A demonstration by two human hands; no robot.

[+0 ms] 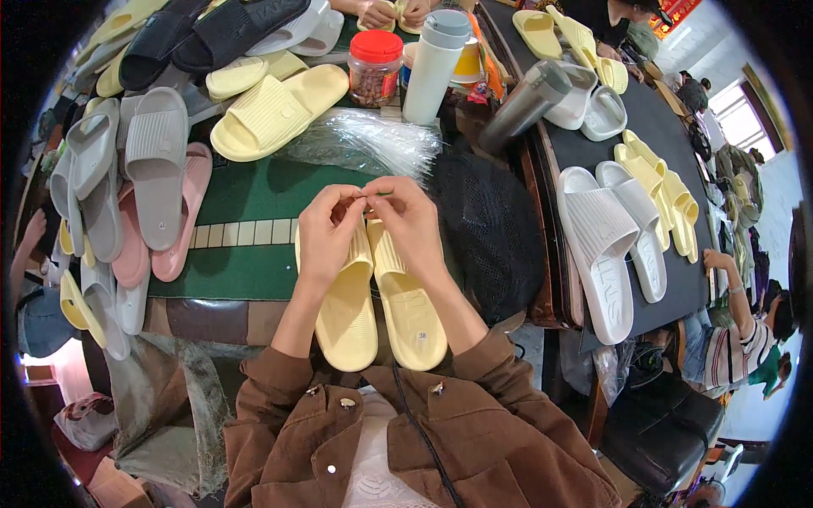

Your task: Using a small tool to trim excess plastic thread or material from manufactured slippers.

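Note:
A pair of pale yellow slide slippers lies side by side in front of me: the left slipper (345,309) and the right slipper (412,317), heels toward me. Over their toe ends, my left hand (326,235) and my right hand (408,230) meet with fingertips pinched together. A tiny bit of green shows at the right fingertips; what the fingers hold is too small to make out. Just beyond the hands lies a bundle of thin clear plastic strips (394,140) on clear wrapping. The slippers' toes are partly hidden behind my hands.
A larger yellow slide (284,110) lies beyond on the green mat (229,284). Grey slides (157,169) and pink slides (188,216) crowd the left. A red-lidded jar (374,72), white bottle (434,72) and black mesh item (491,237) stand nearby. White slides (598,254) lie right; another person's hands (377,13) work opposite.

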